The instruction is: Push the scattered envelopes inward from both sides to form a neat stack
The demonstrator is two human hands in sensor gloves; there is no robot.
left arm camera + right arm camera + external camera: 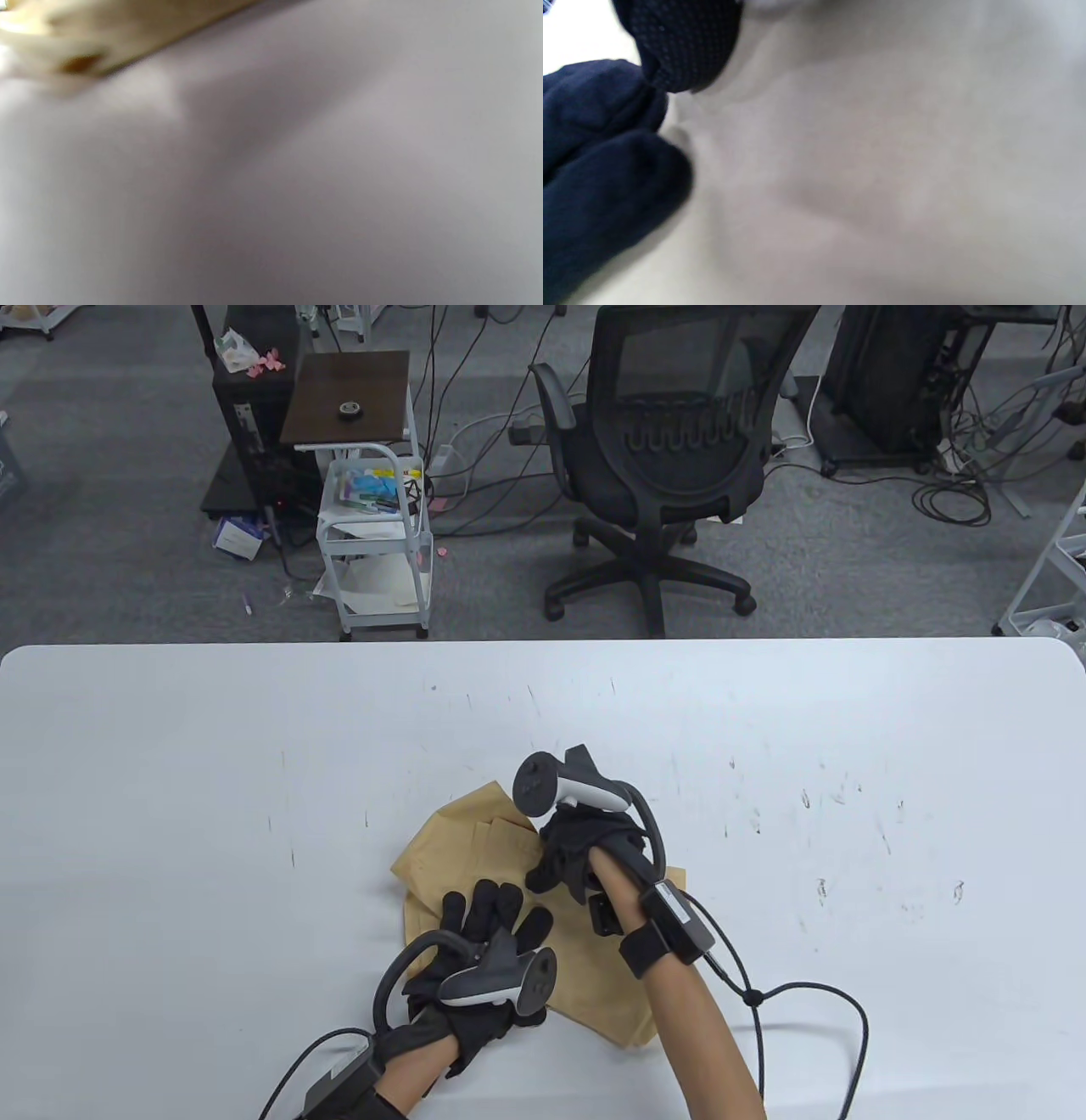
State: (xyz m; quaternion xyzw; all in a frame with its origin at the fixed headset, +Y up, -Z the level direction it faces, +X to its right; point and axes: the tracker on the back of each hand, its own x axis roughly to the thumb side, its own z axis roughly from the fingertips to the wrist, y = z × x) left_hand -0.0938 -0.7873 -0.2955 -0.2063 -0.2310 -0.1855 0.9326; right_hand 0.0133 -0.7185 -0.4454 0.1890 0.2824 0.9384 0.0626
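Tan envelopes [475,848], blk gloves [492,916]

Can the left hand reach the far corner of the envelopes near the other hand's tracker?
Probably yes. The left hand already rests on the envelopes, fingers spread, and nothing lies between it and that corner, though the right hand crowds close beside it.

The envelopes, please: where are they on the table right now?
In the table view the envelopes lie fanned near the table's front middle, under the left hand and right hand.

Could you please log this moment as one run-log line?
left hand: flat on envelopes | right hand: on pile, fingers curled | pile: overlapping, not squared
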